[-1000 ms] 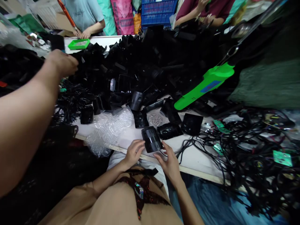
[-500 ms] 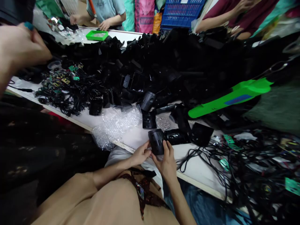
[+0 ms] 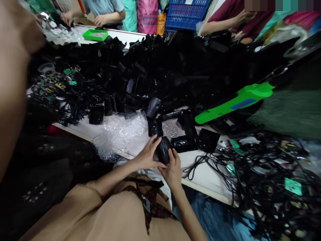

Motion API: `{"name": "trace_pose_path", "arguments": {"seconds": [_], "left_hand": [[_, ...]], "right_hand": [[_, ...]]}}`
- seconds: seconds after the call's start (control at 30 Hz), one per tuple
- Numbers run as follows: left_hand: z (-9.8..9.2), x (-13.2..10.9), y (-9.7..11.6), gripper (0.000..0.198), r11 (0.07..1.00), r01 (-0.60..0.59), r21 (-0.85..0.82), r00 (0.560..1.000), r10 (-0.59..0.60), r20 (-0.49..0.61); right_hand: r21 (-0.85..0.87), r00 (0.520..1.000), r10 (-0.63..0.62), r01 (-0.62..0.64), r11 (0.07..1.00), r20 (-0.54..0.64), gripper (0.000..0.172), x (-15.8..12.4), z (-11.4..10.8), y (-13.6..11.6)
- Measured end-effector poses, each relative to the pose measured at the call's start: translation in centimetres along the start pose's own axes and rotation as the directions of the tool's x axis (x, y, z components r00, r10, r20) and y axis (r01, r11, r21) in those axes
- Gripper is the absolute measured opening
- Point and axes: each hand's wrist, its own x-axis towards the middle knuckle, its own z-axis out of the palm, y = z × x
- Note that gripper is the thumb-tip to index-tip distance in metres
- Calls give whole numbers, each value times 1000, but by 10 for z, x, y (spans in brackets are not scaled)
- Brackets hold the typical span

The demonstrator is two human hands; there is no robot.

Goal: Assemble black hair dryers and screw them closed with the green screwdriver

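Nearest: black round housing [image 3: 163, 151] held at the near edge of the counter [image 3: 200, 175], just above the lap. Left hand [image 3: 146, 154] wrapped over its top and left side, fingers clenched on it. Right hand [image 3: 173, 170] cupping it from below and the right, fingers likewise grasping the shell.

Judgement on handling: smooth, rounded plastic, likely to slip or roll, so best gripped from both sides as now and kept low over the counter rather than out past the edge. Turn it slowly, one hand steadying while the other shifts. Watch the loose cables [image 3: 260, 174] just to the right, close enough to snag.

Just beyond the hands: a glossy black shell [image 3: 183, 144], a square black cover [image 3: 208, 140], a small metal mesh disc [image 3: 170, 130]. Crumpled bubble wrap [image 3: 120, 132] to the left, lying over the counter's edge.

Further out: a bright green power tool [image 3: 233, 102] lying aslant on the right. A big heap of black plastic parts [image 3: 175, 67] across the middle. More cables and small green circuit boards [image 3: 66, 72] on the left.

Close at the left edge of view: a co-worker's bare arm [image 3: 12, 87], blurred.

Far side: green tray [image 3: 95, 34], blue crate [image 3: 188, 13], coloured sacks, two more people at work, only arms and shirts in view.

Counter white, crowded nearly everywhere.
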Motion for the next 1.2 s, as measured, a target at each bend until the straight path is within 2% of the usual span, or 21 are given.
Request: {"name": "trace_pose_path", "arguments": {"seconds": [0.07,0.2,0.3,0.33,0.37,0.4,0.43,0.47,0.5,0.57,0.63,0.7,0.87,1.0,1.13,1.2], "left_hand": [[4,9,2,116,999,-27,40,999,25,45],[13,19,-1,105,984,-110,137,993,104,53],[13,20,-3,99,978,-149,149,989,146,29],[12,20,-3,98,977,-156,147,988,153,26],[10,20,-2,97,976,-158,148,987,156,25],[9,20,-2,97,976,-157,152,988,154,27],[8,20,0,96,975,-153,161,988,149,32],[6,20,1,96,973,-150,173,989,145,40],[5,21,2,95,971,-147,188,989,140,49],[4,22,3,95,967,-137,216,990,126,61],[4,22,4,95,965,-130,228,991,120,56],[5,22,4,94,966,-125,226,992,118,40],[6,23,5,93,970,-117,214,993,111,41],[7,24,5,92,971,-119,208,993,112,44],[6,24,5,90,973,-130,192,991,124,39],[6,25,6,89,973,-127,191,992,122,42]], "right_hand": [[14,1000,-6,6,1000,7,79,-3,3,0],[68,1000,-12,12,998,3,81,-4,-4,4],[194,985,-101,73,978,136,75,10,-38,16],[250,986,-100,63,966,136,71,20,-54,21],[287,999,-34,23,958,31,63,33,-70,27],[314,989,58,-11,949,-140,58,49,-86,32],[358,938,163,-45,933,-306,59,67,-100,38],[412,894,228,-55,910,-386,65,86,-111,44],[454,884,250,-48,890,-395,72,107,-119,50],[525,931,229,-49,850,-283,83,145,-125,60],[643,982,141,-28,765,-125,74,175,-123,66],[720,996,79,-30,694,-35,65,192,-119,66],[674,998,33,17,739,-62,61,193,-120,49],[766,1000,-15,10,643,-1,53,183,-125,37],[770,998,45,10,637,-49,59,176,-129,30],[805,994,60,37,592,-90,55,172,-130,23]]}}
